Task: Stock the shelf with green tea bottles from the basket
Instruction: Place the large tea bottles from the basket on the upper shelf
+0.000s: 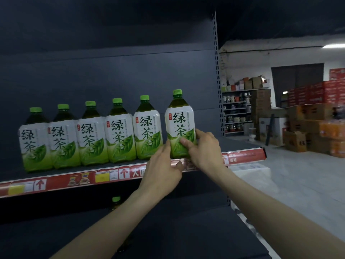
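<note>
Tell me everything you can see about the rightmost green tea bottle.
The rightmost bottle is plastic, dark tea inside, green cap, white-to-green label with large characters and leaves. It stands upright at the front of the shelf, a gap from its neighbour. The left hand holds its lower left side; the right hand grips the lower right, thumb on the label.
</note>
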Motion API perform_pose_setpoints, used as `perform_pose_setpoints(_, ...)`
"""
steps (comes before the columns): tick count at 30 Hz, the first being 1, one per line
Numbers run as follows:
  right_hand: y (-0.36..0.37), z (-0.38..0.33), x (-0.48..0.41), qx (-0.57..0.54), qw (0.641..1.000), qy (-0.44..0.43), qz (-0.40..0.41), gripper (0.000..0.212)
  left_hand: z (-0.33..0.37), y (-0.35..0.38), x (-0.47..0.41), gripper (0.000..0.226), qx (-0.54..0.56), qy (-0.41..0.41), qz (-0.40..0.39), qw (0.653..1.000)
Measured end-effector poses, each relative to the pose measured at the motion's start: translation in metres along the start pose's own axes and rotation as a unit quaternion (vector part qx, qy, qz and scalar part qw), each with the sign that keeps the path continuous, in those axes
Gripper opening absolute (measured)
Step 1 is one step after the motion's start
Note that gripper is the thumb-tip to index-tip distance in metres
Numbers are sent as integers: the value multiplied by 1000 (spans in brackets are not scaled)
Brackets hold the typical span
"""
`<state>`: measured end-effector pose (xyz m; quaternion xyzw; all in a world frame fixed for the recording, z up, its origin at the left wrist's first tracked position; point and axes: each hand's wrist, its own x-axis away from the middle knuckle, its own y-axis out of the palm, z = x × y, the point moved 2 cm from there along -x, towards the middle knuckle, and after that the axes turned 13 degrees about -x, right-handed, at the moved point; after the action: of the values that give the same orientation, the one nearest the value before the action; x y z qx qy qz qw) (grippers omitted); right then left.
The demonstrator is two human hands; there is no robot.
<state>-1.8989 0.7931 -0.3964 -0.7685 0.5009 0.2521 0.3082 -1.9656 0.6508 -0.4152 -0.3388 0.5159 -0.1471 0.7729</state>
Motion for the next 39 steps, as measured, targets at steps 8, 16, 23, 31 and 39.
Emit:
perform_pose_setpoints(8,7,-2,-4,53,998,16,-5,40,2,0,2,67,-52,-30,-43,997)
perform_pose_setpoints(16,17,1,-5,36,998,45,-18,30,-2,1,1,61,-76,-43,-46,995)
perform_pose_setpoints(23,16,5,-5,39,998,41,-34,31,-5,2,-1,59,-79,-40,-41,995)
perform_pose_setpoints(31,1,1,8,32,998,23,-48,25,-8,-10,-2,56,-47,-12,-36,998)
perform_pose_setpoints(39,-7,-2,107,-162,986,-38,-5,13,-17,-23,54,35,59,-21,0,998)
